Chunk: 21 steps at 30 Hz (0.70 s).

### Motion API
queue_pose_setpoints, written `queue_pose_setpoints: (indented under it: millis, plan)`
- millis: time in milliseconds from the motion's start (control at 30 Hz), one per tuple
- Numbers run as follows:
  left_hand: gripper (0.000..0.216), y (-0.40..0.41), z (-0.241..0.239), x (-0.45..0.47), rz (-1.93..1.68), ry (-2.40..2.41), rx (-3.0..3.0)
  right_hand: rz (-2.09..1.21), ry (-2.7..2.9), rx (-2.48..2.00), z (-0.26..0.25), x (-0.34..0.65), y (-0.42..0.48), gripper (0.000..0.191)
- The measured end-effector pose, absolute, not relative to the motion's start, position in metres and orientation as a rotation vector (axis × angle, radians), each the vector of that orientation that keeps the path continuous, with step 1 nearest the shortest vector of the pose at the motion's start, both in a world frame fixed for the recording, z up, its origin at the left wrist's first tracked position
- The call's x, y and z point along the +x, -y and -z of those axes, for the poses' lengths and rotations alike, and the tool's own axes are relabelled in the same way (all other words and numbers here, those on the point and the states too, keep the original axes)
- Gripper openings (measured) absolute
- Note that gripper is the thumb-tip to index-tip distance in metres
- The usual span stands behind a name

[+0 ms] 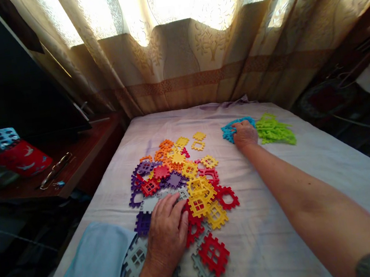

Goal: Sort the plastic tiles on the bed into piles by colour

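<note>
My left hand lies flat over a mixed pile of plastic interlocking tiles, its fingers stretched out on grey tiles. Close to its fingertips are purple tiles, yellow tiles and red tiles, several with window-like cut-outs. Orange tiles sit at the far side of the pile. At the back right, my right hand is closed over a heap of blue tiles; its fingertips are partly hidden among them. Beside that hand is a heap of lime-green tiles.
A light-blue cloth lies at the bed's left edge. The pale sheet runs up to a curtain. On the left, a wooden desk carries a dark screen, a red cup and glasses.
</note>
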State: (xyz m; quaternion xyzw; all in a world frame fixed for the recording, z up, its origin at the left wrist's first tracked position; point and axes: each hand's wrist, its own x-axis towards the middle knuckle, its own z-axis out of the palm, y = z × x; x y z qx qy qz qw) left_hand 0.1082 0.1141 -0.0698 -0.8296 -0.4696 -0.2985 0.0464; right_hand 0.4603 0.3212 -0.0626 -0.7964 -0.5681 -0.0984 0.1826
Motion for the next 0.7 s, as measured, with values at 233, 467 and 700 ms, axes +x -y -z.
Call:
queue_pose_setpoints:
  millis: [233, 467, 700]
  plan:
    - [0.026, -0.115, 0.070, 0.108, 0.934, 1.414, -2.528, 0.181, 1.863, -2.367, 0.035, 0.473, -0.332, 0.030]
    - [0.025, -0.116, 0.072, 0.107, 0.962, 1.381, -2.506, 0.176, 1.883, -2.192, 0.048, 0.473, -0.313, 0.050]
    - [0.027, -0.116, 0.073, 0.106, 0.954, 1.394, -2.508, 0.226, 1.540, -2.140, 0.057, 0.497, -0.332, 0.057]
